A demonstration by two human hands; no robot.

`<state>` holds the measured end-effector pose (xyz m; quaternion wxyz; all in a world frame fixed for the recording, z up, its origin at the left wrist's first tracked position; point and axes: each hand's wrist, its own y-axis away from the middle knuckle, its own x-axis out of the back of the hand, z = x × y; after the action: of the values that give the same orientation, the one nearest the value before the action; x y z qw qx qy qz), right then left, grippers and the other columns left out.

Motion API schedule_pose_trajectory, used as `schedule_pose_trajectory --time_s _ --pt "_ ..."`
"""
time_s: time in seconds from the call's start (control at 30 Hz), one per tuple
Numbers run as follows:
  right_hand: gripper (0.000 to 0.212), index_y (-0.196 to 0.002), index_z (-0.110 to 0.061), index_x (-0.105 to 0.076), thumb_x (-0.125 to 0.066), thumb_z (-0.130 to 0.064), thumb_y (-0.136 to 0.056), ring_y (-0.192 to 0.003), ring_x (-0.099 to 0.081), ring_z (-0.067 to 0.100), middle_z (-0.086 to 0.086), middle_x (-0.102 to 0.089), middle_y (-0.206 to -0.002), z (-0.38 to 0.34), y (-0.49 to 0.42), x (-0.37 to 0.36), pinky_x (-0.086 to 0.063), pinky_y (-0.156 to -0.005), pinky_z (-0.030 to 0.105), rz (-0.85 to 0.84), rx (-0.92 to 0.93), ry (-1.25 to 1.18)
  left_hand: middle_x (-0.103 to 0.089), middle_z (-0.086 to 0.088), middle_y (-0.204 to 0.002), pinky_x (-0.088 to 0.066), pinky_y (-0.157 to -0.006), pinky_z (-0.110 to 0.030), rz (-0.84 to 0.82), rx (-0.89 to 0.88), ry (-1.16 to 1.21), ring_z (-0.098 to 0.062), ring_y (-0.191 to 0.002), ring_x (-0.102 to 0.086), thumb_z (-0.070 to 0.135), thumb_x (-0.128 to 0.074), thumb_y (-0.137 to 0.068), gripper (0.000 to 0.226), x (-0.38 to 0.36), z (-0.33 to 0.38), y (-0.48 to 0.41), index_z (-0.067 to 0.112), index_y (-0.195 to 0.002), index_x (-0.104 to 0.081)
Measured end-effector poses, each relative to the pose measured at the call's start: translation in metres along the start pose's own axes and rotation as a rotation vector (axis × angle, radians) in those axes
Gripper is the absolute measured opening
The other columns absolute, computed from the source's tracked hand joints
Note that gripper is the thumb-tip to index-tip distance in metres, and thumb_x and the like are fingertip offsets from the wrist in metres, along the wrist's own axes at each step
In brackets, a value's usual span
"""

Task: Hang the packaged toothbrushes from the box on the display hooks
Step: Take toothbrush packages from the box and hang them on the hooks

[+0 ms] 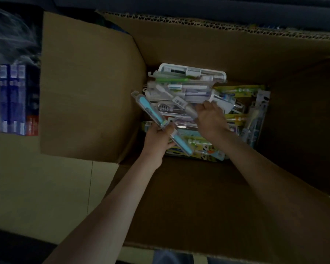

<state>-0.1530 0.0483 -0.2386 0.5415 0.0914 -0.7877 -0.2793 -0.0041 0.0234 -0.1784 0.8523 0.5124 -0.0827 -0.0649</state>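
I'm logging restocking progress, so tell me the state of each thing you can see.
cardboard box: open, flaps folded out.
pile of toothbrush packs: loose inside the box.
blue toothbrush pack: gripped by the left hand, above the pile.
right hand: in the pile, pinching a grey toothbrush pack.
blue cartons: in a row beside the box.

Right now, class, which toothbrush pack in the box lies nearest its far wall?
The white-framed pack, lying crosswise beyond all the rest; every other pack sits nearer the person.
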Motion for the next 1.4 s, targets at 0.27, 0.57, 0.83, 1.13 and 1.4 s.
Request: schedule_pose_trajectory --time_s 0.27,0.57,0.83,1.13,1.4 --pt "0.027 -0.119 -0.017 -0.052 -0.059 -0.02 -0.093 -0.104 -0.052 0.019 0.003 -0.051 -0.114 -0.001 0.122 0.122 -0.04 -0.077 0.028 -0.266 -0.08 -0.516 -0.061 -0.012 -0.119 -0.054 -0.088 -0.039 -0.125 0.043 -0.135 -0.02 -0.1 -0.064 0.013 -0.046 -0.1 0.018 -0.026 0.052 0.116 0.02 -0.117 -0.044" --pt "0.048 -0.127 -0.019 -0.039 -0.062 -0.019 -0.086 -0.107 -0.055 0.017 -0.001 -0.054 -0.115 -0.062 0.269 0.356 -0.046 -0.087 0.029 -0.222 0.17 -0.504 -0.064 0.006 -0.109 -0.054 -0.092 -0.035 -0.482 -0.459 -0.175 -0.012 -0.106 -0.064 0.016 -0.053 -0.098 0.021 -0.005 0.168 0.34 0.03 -0.113 -0.052" --pt "0.032 -0.13 -0.021 -0.047 -0.052 -0.025 -0.098 -0.109 -0.058 0.015 0.004 -0.062 -0.119 -0.115 0.375 0.523 -0.045 -0.095 0.032 0.273 0.271 -0.665 -0.066 0.008 -0.098 -0.054 -0.085 -0.033 -0.518 -0.954 -0.408 -0.013 -0.094 -0.064 0.014 -0.066 -0.089 0.026 -0.004 0.314 0.504 0.033 -0.102 -0.053" --pt "0.028 -0.122 -0.01 -0.051 -0.057 -0.011 -0.095 -0.098 -0.063 0.011 0.007 -0.064 -0.111 -0.141 0.451 0.661 -0.051 -0.083 0.024 0.69 0.415 -0.82 -0.066 0.006 -0.1 -0.051 -0.082 -0.024 -0.521 -1.358 -0.44 -0.004 -0.09 -0.064 0.035 -0.064 -0.091 0.019 -0.029 0.413 0.633 0.029 -0.107 -0.055" --pt "0.026 -0.114 -0.029 -0.052 -0.062 -0.027 -0.09 -0.091 -0.062 0.034 0.019 -0.064 -0.108 -0.133 0.492 0.742 -0.051 -0.084 0.049 0.872 0.456 -0.788 -0.049 0.008 -0.075 -0.036 -0.057 -0.016 -0.356 -1.54 -0.381 -0.004 -0.066 -0.047 0.044 -0.046 -0.098 0.028 -0.066 0.453 0.705 0.02 -0.083 -0.046"
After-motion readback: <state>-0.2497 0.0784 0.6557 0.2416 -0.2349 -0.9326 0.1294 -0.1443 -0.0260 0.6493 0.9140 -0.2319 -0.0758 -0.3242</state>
